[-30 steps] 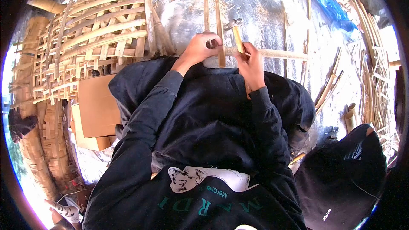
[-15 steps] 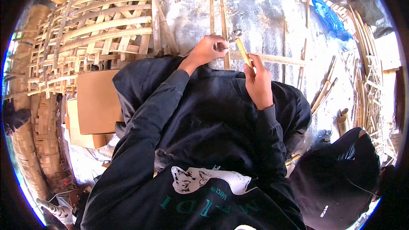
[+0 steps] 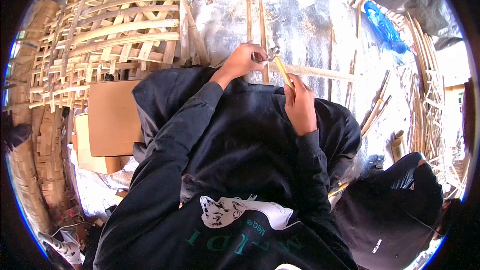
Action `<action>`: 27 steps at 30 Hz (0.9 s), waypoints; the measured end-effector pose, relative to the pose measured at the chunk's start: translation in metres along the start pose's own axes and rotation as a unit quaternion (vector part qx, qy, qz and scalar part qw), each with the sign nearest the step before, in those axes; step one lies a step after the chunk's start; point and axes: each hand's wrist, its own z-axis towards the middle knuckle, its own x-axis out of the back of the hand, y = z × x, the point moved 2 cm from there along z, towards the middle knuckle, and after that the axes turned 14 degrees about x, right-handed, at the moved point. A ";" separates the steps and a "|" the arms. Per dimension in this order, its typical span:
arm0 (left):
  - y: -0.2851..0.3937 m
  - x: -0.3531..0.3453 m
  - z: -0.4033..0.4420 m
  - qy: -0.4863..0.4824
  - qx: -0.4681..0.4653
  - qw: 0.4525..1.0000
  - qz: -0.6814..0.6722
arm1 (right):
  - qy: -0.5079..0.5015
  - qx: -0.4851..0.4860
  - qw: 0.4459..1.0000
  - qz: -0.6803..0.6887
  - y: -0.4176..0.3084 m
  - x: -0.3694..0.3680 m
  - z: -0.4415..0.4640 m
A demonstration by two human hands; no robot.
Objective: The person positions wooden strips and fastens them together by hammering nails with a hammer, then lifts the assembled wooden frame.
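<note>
My right hand (image 3: pixel 300 104) is wrapped round the lower handle of a hammer (image 3: pixel 282 68). The handle is yellowish and the small metal head points away from me, just right of my left fingers. My left hand (image 3: pixel 243 61) is closed in a pinch at the crossing of the bamboo strips; what it pinches, if anything, is too small to make out. One bamboo strip (image 3: pixel 263 20) runs away from me past those fingers, with a second strip (image 3: pixel 248 17) beside it. A crosswise bamboo strip (image 3: pixel 320 72) extends to the right, beyond the hammer.
A woven bamboo panel (image 3: pixel 120 25) stands at the left, above cardboard boxes (image 3: pixel 114 118). Silvery sheeting (image 3: pixel 310 25) lies ahead. Blue plastic (image 3: pixel 384 29) and bundled bamboo strips (image 3: pixel 425 80) are at the right. Another person in dark clothing (image 3: pixel 387 215) sits close at the lower right.
My right hand has come slightly down toward me with the hammer, and the hammer head has dropped lower beside my left fingers. My left hand stays almost in place.
</note>
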 end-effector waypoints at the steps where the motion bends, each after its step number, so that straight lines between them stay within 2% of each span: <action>1: -0.001 0.000 0.001 -0.004 -0.021 1.000 0.004 | 0.018 0.002 1.000 0.004 -0.003 0.003 0.000; 5: -0.003 0.000 -0.001 -0.019 -0.001 1.000 0.000 | 0.048 0.007 0.999 0.003 -0.008 0.000 0.001; 8: 0.007 0.003 -0.004 -0.005 0.050 0.998 0.027 | 0.027 0.020 0.999 0.011 -0.004 -0.002 0.000; 10: 0.002 0.003 0.000 -0.012 0.028 0.999 0.013 | 0.014 0.016 1.000 0.015 -0.006 -0.002 0.002; 12: -0.007 0.000 -0.003 -0.020 0.015 1.000 -0.005 | 0.060 0.011 0.998 0.022 -0.012 0.000 0.002; 15: -0.008 -0.001 0.001 -0.015 -0.001 1.000 -0.005 | 0.050 0.019 0.998 0.022 0.001 -0.008 -0.001; 16: -0.004 0.000 0.000 -0.012 0.008 1.000 0.010 | 0.024 0.030 0.999 0.004 0.003 -0.008 -0.001; 20: -0.008 0.001 0.003 -0.016 0.009 1.000 0.018 | 0.031 -0.011 0.999 0.027 0.000 -0.004 -0.002; 22: -0.007 0.000 -0.001 -0.020 0.020 1.000 0.013 | 0.079 -0.007 0.997 0.017 -0.003 -0.005 -0.001; 24: -0.005 0.001 -0.001 -0.019 0.046 0.999 0.014 | 0.058 0.001 0.998 0.022 0.003 -0.005 -0.002; 25: -0.003 0.002 -0.001 -0.018 0.043 0.999 0.016 | 0.035 0.009 0.999 0.027 0.005 -0.006 -0.002; 27: 0.000 0.002 -0.002 -0.015 0.018 1.000 -0.003 | 0.061 0.019 0.998 0.024 0.000 -0.004 -0.001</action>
